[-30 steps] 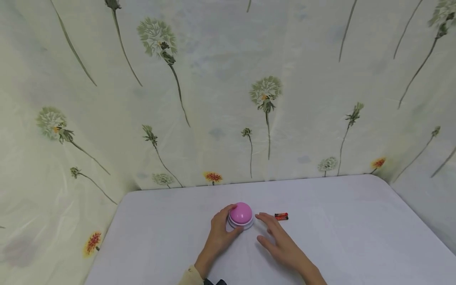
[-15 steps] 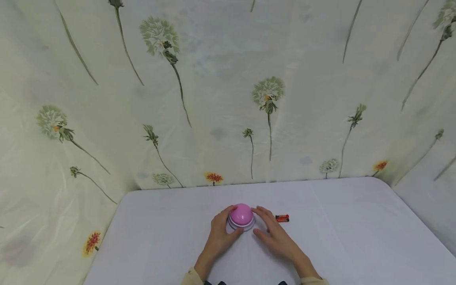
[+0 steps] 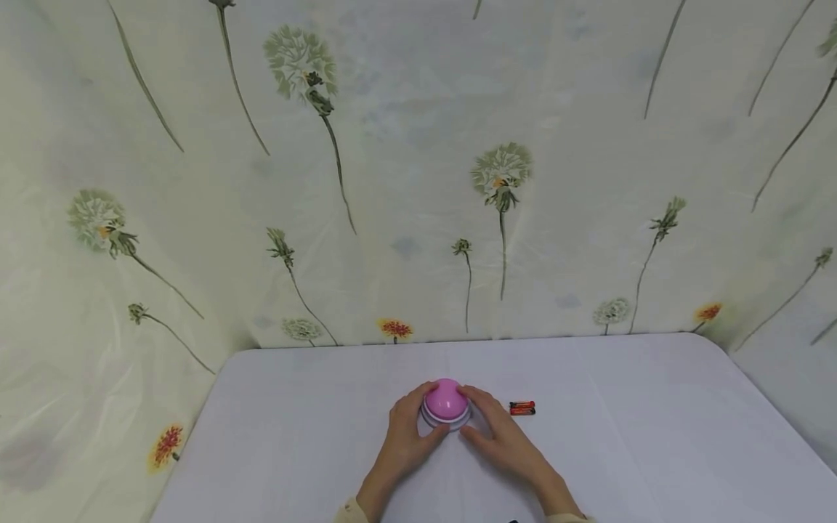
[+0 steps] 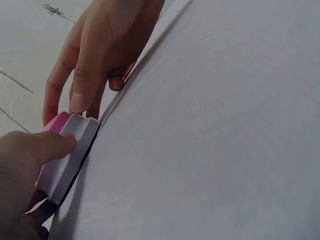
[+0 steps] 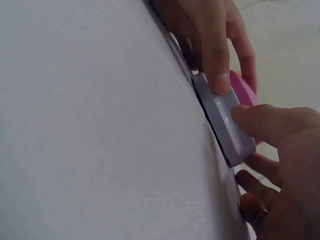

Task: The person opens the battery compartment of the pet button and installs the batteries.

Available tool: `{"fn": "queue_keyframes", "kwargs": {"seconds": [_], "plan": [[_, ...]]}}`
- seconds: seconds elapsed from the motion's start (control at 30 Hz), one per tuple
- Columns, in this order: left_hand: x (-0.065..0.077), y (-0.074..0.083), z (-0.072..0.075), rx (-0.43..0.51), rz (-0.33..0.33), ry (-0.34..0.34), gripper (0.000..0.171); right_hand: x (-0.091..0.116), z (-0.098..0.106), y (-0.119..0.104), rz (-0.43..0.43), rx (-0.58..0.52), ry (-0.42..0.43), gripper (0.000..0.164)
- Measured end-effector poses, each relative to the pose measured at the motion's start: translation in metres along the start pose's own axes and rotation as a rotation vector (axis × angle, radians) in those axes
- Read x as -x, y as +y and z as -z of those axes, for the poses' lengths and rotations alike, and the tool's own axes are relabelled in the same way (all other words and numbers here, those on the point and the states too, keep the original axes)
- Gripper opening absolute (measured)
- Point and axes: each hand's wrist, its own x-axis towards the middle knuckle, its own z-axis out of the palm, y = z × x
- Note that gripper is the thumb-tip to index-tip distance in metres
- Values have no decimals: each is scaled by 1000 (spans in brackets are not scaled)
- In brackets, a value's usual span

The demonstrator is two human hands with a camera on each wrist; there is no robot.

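A round device with a pink dome (image 3: 446,399) and a white ringed base (image 4: 75,150) sits on the white table, dome up. My left hand (image 3: 404,437) grips its left side, with the thumb on the base and the fingers curved round the far side. On the opposite side my right hand (image 3: 506,437) holds it too, its thumb (image 5: 257,120) against the base and its forefinger by the dome. In both wrist views the base's dark underside edge lies along the tabletop. The hands hide parts of the device's sides.
Two red and black batteries (image 3: 522,408) lie side by side just right of my right hand. The table (image 3: 314,407) has a white cover and ends at a flower-printed curtain (image 3: 405,181) behind and at the sides.
My right hand has come in leftward from beside the device and now holds its right side. My left hand has stayed on it. The view has shifted slightly.
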Motion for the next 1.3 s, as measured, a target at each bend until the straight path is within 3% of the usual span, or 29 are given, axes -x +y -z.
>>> {"fn": "queue_keyframes", "kwargs": {"seconds": [0.4,0.7,1.0,1.3], "plan": [[1,0,-1,-38,-34,8,76,-8,-4,-5,-126,1,7,67],[1,-1,-2,-56,-28,4,79,-11,-7,-5,-78,58,49,68],[4,0,-2,-68,-11,-25,81,-8,-11,-8,-106,86,57,76],[4,-5,-2,-46,-57,-27,99,-11,-11,-5,-104,84,69,69]]}}
